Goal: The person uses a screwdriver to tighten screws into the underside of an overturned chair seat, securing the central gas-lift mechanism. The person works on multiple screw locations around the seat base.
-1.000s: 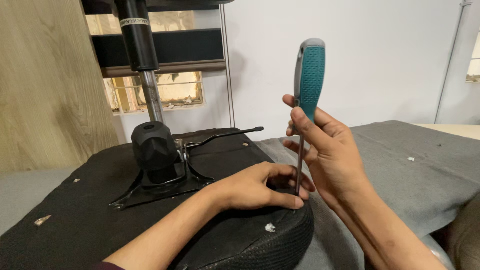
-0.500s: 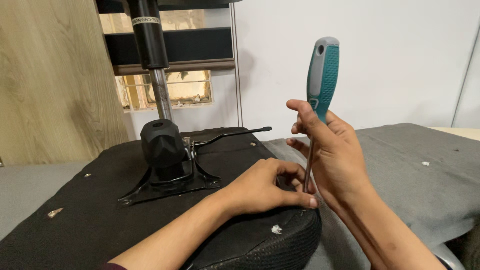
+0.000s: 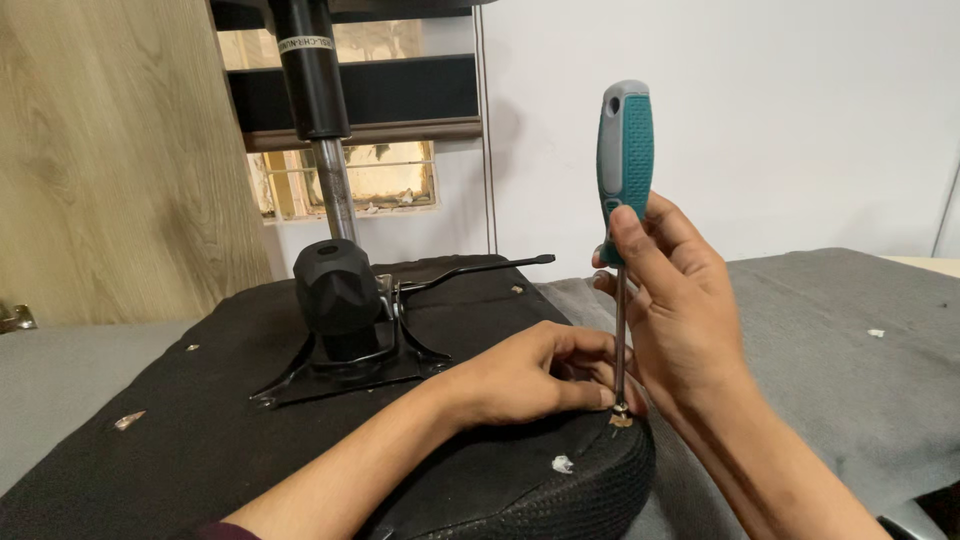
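The right hand (image 3: 672, 305) is closed around a screwdriver (image 3: 624, 160), gripping low on the teal-and-grey handle with the thumb up along it, so that most of the handle stands free above the fist. The shaft runs straight down in front of the palm to a small screw (image 3: 620, 420) at the edge of an upturned black seat (image 3: 560, 480). The left hand (image 3: 535, 375) lies on the seat just left of the tip, its fingertips (image 3: 600, 395) pinched in around the screw and touching the shaft or nearly so; whether they actually clamp the screw is hidden by the fingers themselves. The two hands are close together, almost touching at the tip.

The main risk, as I judge it, is a slip. The grip sits low and the tall handle can wobble, so the tip may jump out of the screw head and strike the left fingertips beside it, or dig into the mesh edge under them. A tilted shaft could also drive the screw in crooked or chew its head. The screw sits right at the rounded rim, so hard downward pressure may push it off the edge towards the grey cloth (image 3: 830, 360) under the right wrist. Beyond the left forearm, the metal base plate (image 3: 345, 365) and its lever (image 3: 480, 270) are well apart from both hands and pose little danger.
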